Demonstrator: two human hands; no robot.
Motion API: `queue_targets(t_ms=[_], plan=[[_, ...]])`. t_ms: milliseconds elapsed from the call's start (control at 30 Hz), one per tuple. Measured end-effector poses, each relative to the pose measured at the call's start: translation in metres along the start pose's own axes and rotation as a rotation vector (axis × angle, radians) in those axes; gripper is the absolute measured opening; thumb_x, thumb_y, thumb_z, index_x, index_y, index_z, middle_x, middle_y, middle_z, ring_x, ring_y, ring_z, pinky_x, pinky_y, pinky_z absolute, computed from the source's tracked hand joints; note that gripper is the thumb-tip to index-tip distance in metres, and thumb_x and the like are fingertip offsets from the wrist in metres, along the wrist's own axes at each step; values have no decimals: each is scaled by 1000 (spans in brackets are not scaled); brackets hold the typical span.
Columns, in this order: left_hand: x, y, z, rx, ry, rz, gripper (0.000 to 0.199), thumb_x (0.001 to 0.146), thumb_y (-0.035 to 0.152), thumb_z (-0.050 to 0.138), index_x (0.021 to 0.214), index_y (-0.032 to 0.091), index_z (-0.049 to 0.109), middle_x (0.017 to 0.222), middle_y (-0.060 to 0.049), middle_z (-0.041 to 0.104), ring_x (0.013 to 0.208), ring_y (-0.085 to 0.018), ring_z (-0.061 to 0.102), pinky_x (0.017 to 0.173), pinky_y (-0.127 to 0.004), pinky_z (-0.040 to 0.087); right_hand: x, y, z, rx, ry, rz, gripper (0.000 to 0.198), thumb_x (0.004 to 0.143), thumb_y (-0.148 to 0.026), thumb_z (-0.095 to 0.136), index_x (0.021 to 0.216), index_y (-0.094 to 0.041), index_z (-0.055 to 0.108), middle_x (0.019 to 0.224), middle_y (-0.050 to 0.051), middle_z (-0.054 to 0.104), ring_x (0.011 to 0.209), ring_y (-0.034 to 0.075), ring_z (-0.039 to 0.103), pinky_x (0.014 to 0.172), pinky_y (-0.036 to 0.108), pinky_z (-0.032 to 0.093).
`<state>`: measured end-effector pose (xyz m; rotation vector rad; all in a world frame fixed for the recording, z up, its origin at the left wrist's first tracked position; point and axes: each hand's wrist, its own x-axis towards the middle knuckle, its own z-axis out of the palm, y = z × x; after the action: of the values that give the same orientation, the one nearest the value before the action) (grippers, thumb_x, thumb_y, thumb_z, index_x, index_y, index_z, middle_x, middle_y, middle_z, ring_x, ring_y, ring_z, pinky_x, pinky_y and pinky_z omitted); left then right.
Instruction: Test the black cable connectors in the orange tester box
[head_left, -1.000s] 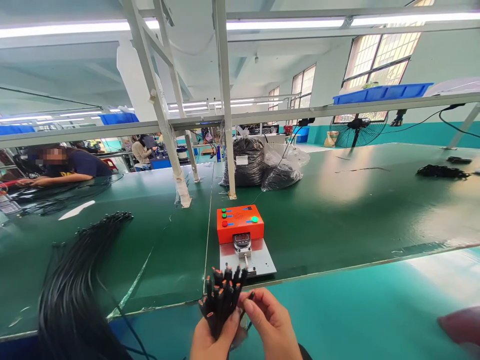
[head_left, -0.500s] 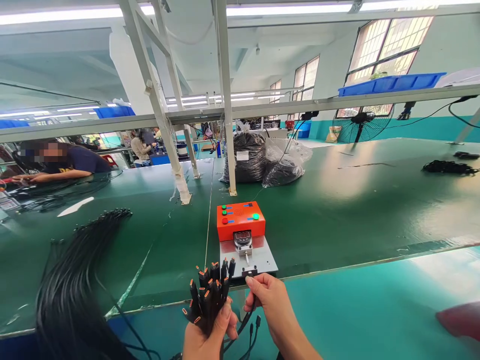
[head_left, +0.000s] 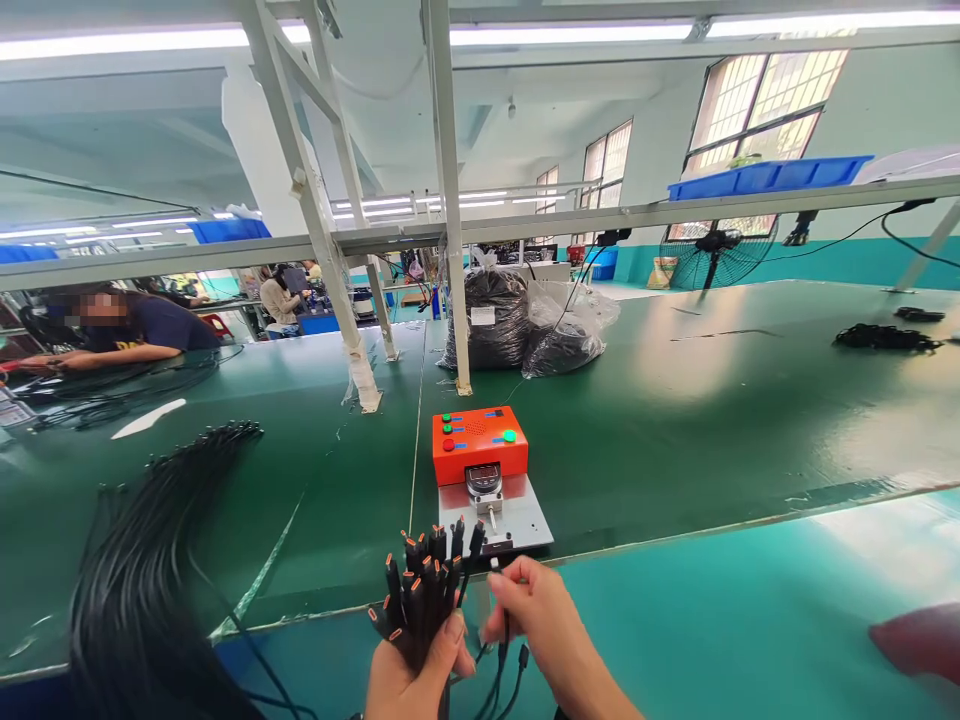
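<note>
My left hand (head_left: 420, 665) is closed round a bunch of black cables (head_left: 424, 585), their connector ends with orange tips pointing up. Between the thumb and fingers of my right hand (head_left: 536, 610) is a single cable connector (head_left: 494, 566) with a pale metal tip. That hand is just in front of the metal plate (head_left: 525, 515) of an orange test box (head_left: 480, 455). On the plate sits a digital dial gauge (head_left: 484, 480) with its plunger toward me; its reading is too small to make out. More black cable ends (head_left: 517, 665) hang below my hands.
A thick bundle of black cables (head_left: 142, 570) lies over the bench (head_left: 660, 430) at left. Bagged black goods (head_left: 499, 315) stand behind the white rack post (head_left: 452, 250). A person (head_left: 150, 325) leans over the bench at far left. A fan (head_left: 712, 245) stands behind.
My right hand has drawn the connector back from the fixture on the plate, so its pale tip now shows. My left hand keeps hold of the bunch, nearly still.
</note>
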<state>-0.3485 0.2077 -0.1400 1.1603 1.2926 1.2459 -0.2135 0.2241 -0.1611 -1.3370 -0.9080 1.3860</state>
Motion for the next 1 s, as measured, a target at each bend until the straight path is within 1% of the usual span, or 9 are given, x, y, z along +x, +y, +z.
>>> queue_targets(t_ms=[100, 167, 233, 300, 467, 533, 600, 700, 1000], plan=[[0, 1, -2, -16, -69, -52, 35, 66, 50, 69, 63, 16, 71, 44, 0, 61, 50, -19, 57, 56, -28, 43, -16, 15, -9, -554, -77, -116, 6, 66, -15, 54, 65, -19, 57, 65, 7, 72, 67, 25, 68, 64, 32, 49], [-1, 3, -1, -30, -127, -90, 35, 67, 50, 69, 65, 15, 71, 45, 0, 61, 51, -17, 56, 56, -27, 43, -27, 19, -15, -830, 70, -319, 29, 62, -9, 57, 88, -21, 66, 98, 11, 72, 93, 30, 65, 82, 40, 47], [-3, 4, 2, -53, -140, -114, 34, 65, 49, 71, 68, 15, 72, 46, 1, 61, 49, -15, 54, 53, -26, 43, -35, 14, -17, -809, 256, -528, 46, 70, -16, 58, 115, -22, 59, 121, 11, 62, 111, 30, 56, 94, 43, 42], [-6, 4, 6, -71, -118, -123, 35, 60, 49, 75, 66, 15, 72, 43, 2, 59, 44, -13, 51, 48, -24, 42, -39, 3, -15, -592, 245, -605, 42, 81, -28, 51, 123, -22, 53, 124, 10, 59, 114, 27, 54, 95, 38, 43], [-6, 8, 10, -172, -55, -173, 37, 50, 50, 80, 63, 16, 75, 57, -3, 72, 60, -20, 64, 59, -26, 51, -34, -19, -3, 29, 112, -350, 30, 85, -43, 46, 88, -18, 63, 81, 5, 70, 81, 20, 64, 77, 27, 48], [-4, 11, 6, -159, 28, -190, 38, 51, 49, 80, 69, 16, 77, 69, -5, 76, 74, -23, 67, 70, -27, 52, -28, -16, 1, 153, 113, -221, 29, 84, -42, 47, 79, -17, 59, 56, 0, 62, 61, 16, 60, 66, 25, 47], [-3, 14, 2, -132, 72, -178, 36, 55, 48, 78, 69, 15, 76, 66, -5, 75, 63, -19, 65, 65, -25, 51, -21, -10, 4, 214, 60, -103, 27, 82, -41, 48, 73, -17, 56, 41, -5, 51, 45, 13, 52, 55, 24, 43], [-3, 15, -2, -123, 29, -96, 31, 63, 47, 74, 65, 16, 73, 53, 0, 67, 43, -10, 51, 52, -22, 45, -12, -6, 4, 248, 2, -16, 24, 78, -38, 49, 71, -16, 55, 35, -7, 47, 38, 11, 47, 49, 23, 38], [-3, 15, -2, -113, -27, -74, 32, 67, 47, 71, 60, 16, 69, 49, 1, 61, 42, -10, 48, 50, -23, 41, -2, -10, 3, 289, -25, 29, 20, 75, -32, 48, 69, -15, 55, 35, -6, 48, 36, 10, 48, 54, 25, 41]])
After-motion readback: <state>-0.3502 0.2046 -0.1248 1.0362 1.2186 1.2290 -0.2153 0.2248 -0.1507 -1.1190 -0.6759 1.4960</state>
